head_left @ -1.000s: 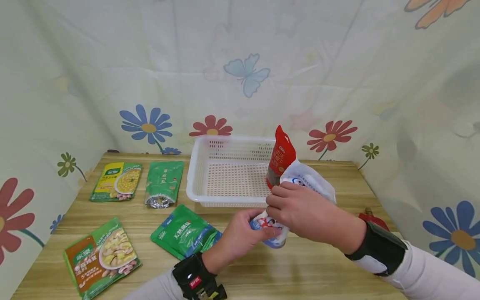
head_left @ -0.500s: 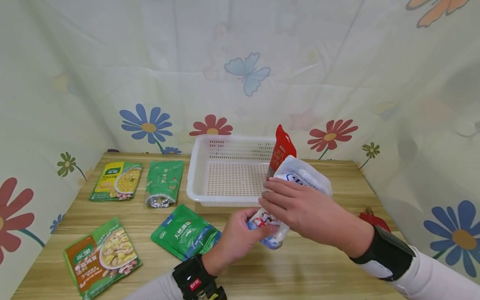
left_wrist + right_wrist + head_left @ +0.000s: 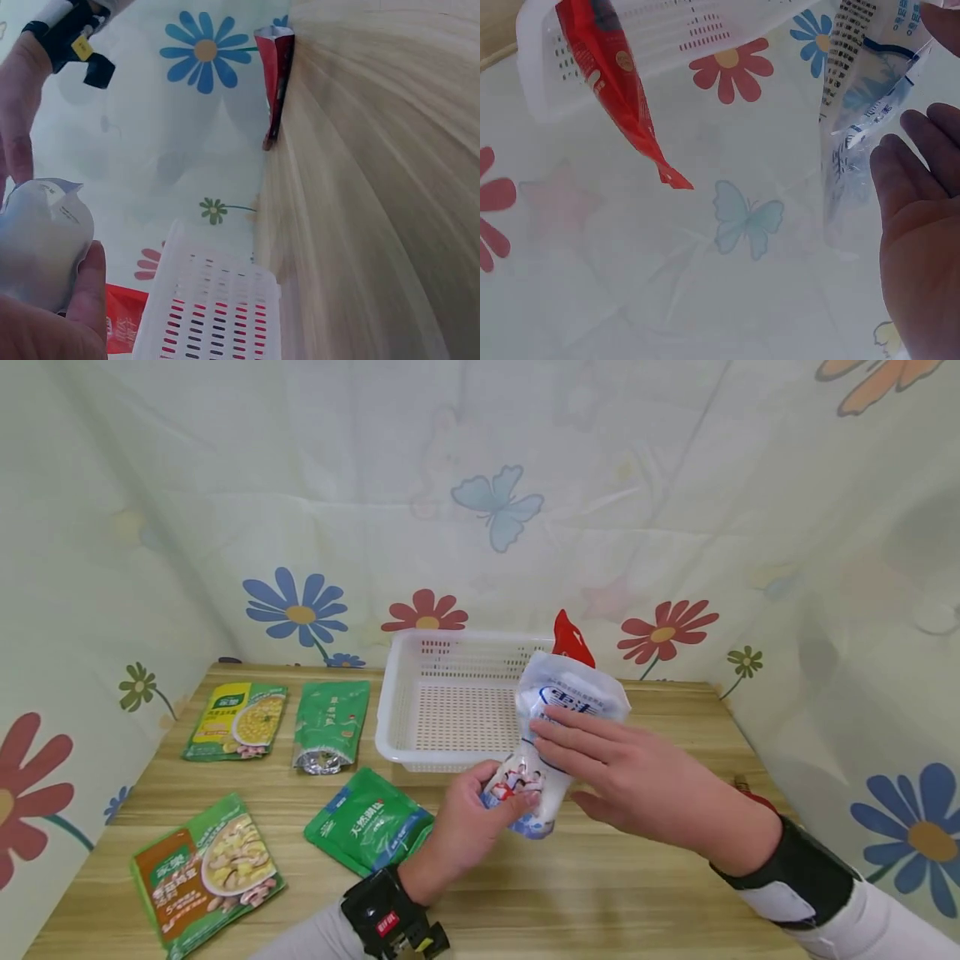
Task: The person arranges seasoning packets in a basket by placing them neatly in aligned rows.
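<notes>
The white pouch (image 3: 558,727) stands upright above the table's (image 3: 645,893) front middle, just before the basket (image 3: 420,693). It bears blue print and a small picture of people near its foot; the characters are too blurred to read surely. The left hand (image 3: 468,827) grips its lower end, thumb across the front. The right hand (image 3: 637,777) lies with straight fingers flat against its upper face, grasping nothing. Behind it one red pouch (image 3: 570,639) leans at the one white basket's right corner. A second red pouch (image 3: 753,793) peeks out beyond the right wrist. Left of the hands lie four flat packets: a green-and-blue one (image 3: 371,831) reading 天然湖盐, a plain green one (image 3: 330,727), a yellow soup one (image 3: 238,720) and a brown-green soup one (image 3: 204,872).
</notes>
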### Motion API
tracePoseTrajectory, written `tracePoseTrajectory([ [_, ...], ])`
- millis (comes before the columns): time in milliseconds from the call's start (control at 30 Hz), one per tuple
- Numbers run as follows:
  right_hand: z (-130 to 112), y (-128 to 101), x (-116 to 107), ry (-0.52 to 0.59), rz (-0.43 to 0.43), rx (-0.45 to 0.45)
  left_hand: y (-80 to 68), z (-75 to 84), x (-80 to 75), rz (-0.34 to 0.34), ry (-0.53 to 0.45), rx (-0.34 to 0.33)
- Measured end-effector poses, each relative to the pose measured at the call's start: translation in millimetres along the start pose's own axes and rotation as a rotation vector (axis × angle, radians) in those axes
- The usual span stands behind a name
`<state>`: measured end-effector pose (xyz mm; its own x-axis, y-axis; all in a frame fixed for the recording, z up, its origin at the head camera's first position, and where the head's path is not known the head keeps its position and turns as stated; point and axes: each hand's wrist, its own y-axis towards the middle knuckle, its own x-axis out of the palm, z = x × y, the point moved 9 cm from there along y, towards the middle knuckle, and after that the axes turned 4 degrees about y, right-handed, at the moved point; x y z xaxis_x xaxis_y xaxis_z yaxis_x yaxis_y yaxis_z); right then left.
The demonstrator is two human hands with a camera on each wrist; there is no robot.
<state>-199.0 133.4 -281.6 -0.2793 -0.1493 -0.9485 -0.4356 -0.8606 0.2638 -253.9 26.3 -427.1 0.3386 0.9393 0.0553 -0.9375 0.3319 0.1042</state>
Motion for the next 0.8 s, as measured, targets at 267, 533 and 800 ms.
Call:
tracePoseTrajectory([
  [267, 23, -21, -10, 0.37, 0.293, 0.055, 2.0, 3.6, -6.1, 0.022, -0.026, 0.021],
  [533, 57, -51, 2, 0.715, 0.658, 0.132, -2.0, 0.7, -9.9, 0.052, -0.033, -0.006],
  [800, 77, -59, 50, 1.025, 0.559, 0.674, -4.5, 7.9, -9.9, 0.038, -0.07, 0.017],
])
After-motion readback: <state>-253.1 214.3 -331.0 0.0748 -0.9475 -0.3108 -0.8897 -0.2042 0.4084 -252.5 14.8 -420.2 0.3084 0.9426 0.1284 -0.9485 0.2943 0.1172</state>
